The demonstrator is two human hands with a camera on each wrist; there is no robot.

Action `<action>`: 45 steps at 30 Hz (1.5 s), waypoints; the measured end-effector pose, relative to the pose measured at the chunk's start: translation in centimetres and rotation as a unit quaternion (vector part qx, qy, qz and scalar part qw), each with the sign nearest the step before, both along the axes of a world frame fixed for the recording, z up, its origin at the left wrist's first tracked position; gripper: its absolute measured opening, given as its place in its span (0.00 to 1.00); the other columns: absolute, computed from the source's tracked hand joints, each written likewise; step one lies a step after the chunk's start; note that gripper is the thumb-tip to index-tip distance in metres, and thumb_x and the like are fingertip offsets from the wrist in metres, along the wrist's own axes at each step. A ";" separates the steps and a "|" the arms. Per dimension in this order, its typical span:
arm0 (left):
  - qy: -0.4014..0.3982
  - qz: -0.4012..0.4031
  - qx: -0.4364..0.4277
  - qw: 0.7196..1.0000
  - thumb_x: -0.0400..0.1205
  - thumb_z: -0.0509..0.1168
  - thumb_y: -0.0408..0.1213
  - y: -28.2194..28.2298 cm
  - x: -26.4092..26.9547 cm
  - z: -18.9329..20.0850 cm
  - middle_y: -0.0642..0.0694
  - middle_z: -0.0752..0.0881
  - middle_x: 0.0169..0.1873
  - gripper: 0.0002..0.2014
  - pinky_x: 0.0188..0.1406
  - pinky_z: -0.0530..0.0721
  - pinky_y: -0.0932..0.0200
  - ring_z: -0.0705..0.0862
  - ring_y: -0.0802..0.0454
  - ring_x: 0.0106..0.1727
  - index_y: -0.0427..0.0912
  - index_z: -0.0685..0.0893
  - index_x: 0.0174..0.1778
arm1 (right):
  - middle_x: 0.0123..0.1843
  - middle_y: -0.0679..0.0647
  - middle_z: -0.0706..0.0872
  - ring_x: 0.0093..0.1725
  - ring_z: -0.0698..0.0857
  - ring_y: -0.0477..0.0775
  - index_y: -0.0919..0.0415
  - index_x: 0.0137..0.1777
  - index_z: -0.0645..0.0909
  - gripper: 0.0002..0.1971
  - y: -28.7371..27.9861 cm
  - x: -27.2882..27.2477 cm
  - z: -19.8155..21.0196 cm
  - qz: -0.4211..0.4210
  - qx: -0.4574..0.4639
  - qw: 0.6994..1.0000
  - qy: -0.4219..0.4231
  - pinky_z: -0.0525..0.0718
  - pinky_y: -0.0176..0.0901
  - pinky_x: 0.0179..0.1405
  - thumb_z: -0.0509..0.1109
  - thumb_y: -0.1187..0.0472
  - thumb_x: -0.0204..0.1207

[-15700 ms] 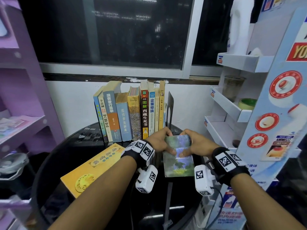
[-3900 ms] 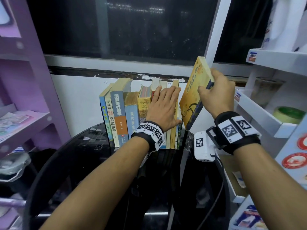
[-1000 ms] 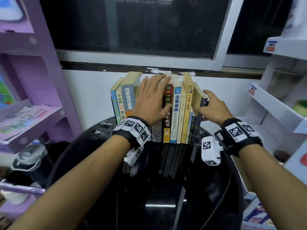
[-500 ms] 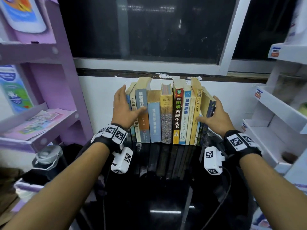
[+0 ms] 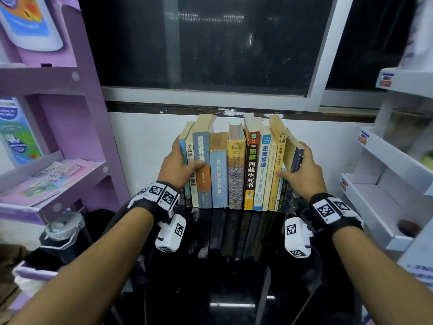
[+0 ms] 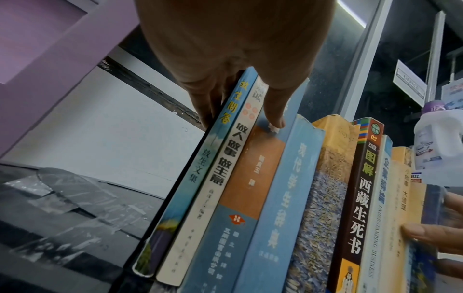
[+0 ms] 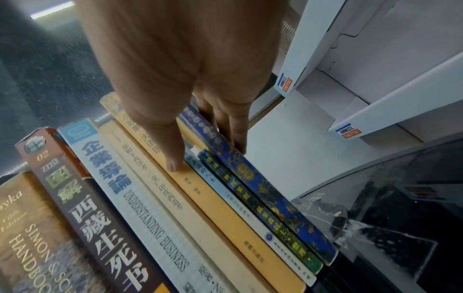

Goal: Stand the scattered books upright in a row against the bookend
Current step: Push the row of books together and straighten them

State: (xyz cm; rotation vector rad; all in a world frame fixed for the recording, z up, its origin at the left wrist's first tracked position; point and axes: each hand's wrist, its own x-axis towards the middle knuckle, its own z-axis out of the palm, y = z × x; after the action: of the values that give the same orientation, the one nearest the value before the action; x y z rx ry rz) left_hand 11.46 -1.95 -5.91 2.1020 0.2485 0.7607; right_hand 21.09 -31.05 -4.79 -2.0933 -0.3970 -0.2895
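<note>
While the row of books (image 5: 236,170) stands upright at the centre of the head view, on the black glass table (image 5: 234,266) and close against the white wall, we list the frame from left to right.

Left edge: purple shelf unit (image 5: 70,137), printed leaflets on its lower ledge.

Left of centre: our left hand (image 5: 179,166), clasped on the row's left end. Its fingers lie behind the outer cover of the thin blue book (image 6: 192,178); its thumb (image 6: 274,111) presses the blue-and-orange spine two books in.

Centre: pale blue spine, yellow "Troyka" volume (image 5: 236,170), dark spine marked 02 (image 5: 251,170), white-and-blue "Understanding Business" spine (image 7: 140,198), all touching side by side.

Right of centre: our right hand (image 5: 301,177), clasped on the right end. Its fingers (image 7: 235,126) lie on the outer face of the dark blue patterned book (image 7: 265,190); its thumb rests on the orange spine (image 7: 225,208). We cannot tell where the bookend stands.

Right edge: white shelf unit (image 5: 384,174).
</note>
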 end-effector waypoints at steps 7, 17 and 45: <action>0.004 0.018 0.039 0.999 0.78 0.72 0.42 -0.6 0.6 0.0 0.43 0.86 0.60 0.34 0.53 0.84 0.52 0.86 0.43 0.56 0.46 0.64 0.77 | 0.67 0.59 0.83 0.62 0.84 0.61 0.54 0.79 0.63 0.38 -0.6 0.2 0.1 -0.010 -0.015 1.000 0.002 0.82 0.50 0.57 0.78 0.63 0.72; 0.032 0.016 0.089 0.995 0.79 0.71 0.44 -1.5 0.9 0.8 0.41 0.86 0.58 0.28 0.51 0.84 0.48 0.85 0.40 0.55 0.43 0.68 0.70 | 0.65 0.59 0.85 0.62 0.85 0.63 0.56 0.76 0.66 0.35 -1.3 0.5 0.3 -0.023 -0.031 0.999 0.006 0.82 0.53 0.59 0.79 0.62 0.72; 0.004 0.008 0.058 0.998 0.78 0.72 0.46 -0.3 0.1 0.0 0.45 0.86 0.61 0.33 0.50 0.84 0.56 0.85 0.46 0.56 0.49 0.65 0.76 | 0.64 0.58 0.85 0.61 0.86 0.62 0.53 0.77 0.64 0.33 -0.7 -0.1 0.5 -0.001 -0.044 0.999 0.009 0.83 0.55 0.59 0.76 0.62 0.75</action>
State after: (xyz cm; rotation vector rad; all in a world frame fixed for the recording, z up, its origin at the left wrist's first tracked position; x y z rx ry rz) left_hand 11.51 -2.27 -5.89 2.2146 0.2309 0.7929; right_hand 21.00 -31.75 -4.28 -2.1804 -0.4038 -0.2586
